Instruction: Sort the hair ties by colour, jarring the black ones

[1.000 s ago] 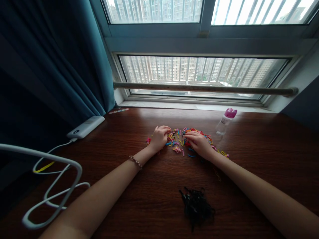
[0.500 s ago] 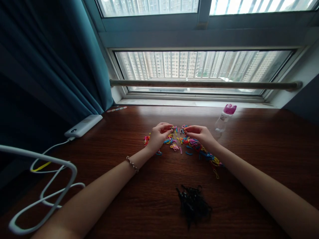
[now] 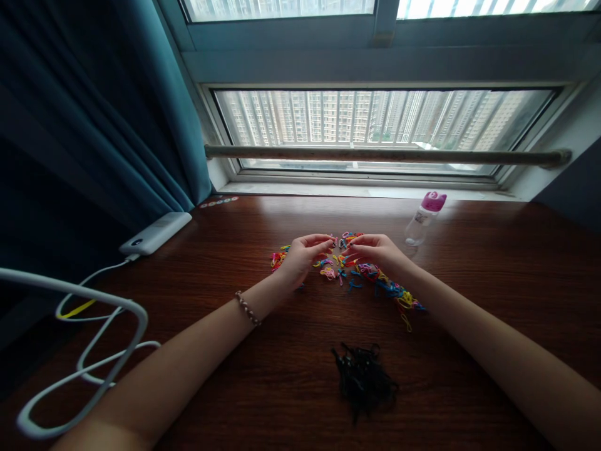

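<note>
Small elastic bands (image 3: 328, 273) in pink, yellow, blue and red lie scattered under and between my hands, with a denser strip (image 3: 392, 289) of them trailing right beneath my right wrist. My left hand (image 3: 303, 258), a beaded bracelet (image 3: 247, 308) on its wrist, hovers over the bands with thumb and fingers pinched together. Opposite it, my right hand (image 3: 378, 252) also pinches, its fingertips a short gap away. Whatever sits in either pinch is too small to make out. Nearer to me lies a loose pile of black elastic bands (image 3: 364, 379).
A clear bottle with a pink cap (image 3: 421, 220) stands beyond my right hand. At the left, a white power bank (image 3: 157, 233) with a white cable (image 3: 136, 313) rests by a blue curtain (image 3: 154, 113). A rail (image 3: 375, 155) crosses the window behind the brown table (image 3: 263, 388).
My hands have come slightly closer together, and the left has shifted a little to the right. Several bands near the middle lie differently. The view has tilted down slightly.
</note>
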The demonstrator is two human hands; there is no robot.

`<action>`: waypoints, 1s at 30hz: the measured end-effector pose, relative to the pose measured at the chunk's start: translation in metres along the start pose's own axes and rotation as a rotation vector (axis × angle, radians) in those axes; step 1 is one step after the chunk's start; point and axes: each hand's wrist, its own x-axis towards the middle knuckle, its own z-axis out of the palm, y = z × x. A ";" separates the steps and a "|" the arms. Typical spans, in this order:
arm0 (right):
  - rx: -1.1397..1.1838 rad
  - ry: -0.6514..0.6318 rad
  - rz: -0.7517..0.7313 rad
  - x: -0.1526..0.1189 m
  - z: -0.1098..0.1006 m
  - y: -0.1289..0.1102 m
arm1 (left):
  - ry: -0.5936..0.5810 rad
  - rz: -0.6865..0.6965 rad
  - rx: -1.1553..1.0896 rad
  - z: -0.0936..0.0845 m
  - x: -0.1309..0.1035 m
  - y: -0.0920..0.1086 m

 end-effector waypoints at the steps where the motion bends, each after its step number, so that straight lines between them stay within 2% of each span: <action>1: -0.032 0.009 -0.002 0.000 -0.001 -0.001 | -0.009 0.004 0.000 0.000 0.000 0.001; 3: -0.138 0.007 -0.003 -0.001 -0.002 -0.004 | -0.021 0.010 0.004 0.000 0.000 0.002; 5: -0.286 -0.112 0.027 -0.007 0.000 -0.011 | -0.024 0.014 0.013 0.000 0.000 0.002; 9: -0.452 -0.695 0.265 -0.025 0.012 -0.028 | -0.026 0.012 0.029 0.000 0.000 0.001; 11: -0.456 -0.842 0.367 -0.031 0.016 -0.031 | -0.033 0.008 0.038 -0.001 0.001 0.001; 12: -0.471 -0.841 0.373 -0.031 0.017 -0.030 | -0.038 0.005 0.043 -0.002 0.002 0.000; 13: -0.504 -0.786 0.337 -0.029 0.017 -0.028 | -0.048 0.002 0.044 -0.002 0.002 0.001; 15: -0.616 -0.560 0.158 -0.021 0.013 -0.021 | -0.104 -0.006 0.053 -0.003 0.002 0.003; 17: -0.765 -0.289 -0.092 -0.012 0.009 -0.013 | -0.251 -0.022 0.125 -0.001 -0.002 0.006; 19: -0.901 -0.133 -0.299 -0.007 0.008 -0.007 | -0.488 -0.028 0.279 0.004 -0.011 0.011; 22: -1.049 -0.092 -0.445 -0.007 0.010 0.000 | -0.852 0.074 0.503 0.017 -0.031 0.018; 23: -1.089 -0.094 -0.459 -0.008 0.011 0.002 | -0.912 0.144 0.559 0.021 -0.038 0.019; 27: -1.199 -0.117 -0.445 -0.010 0.014 0.009 | -1.064 0.263 0.681 0.031 -0.051 0.023; 30: -1.237 -0.119 -0.436 -0.008 0.013 0.013 | -1.071 0.257 0.726 0.028 -0.046 0.022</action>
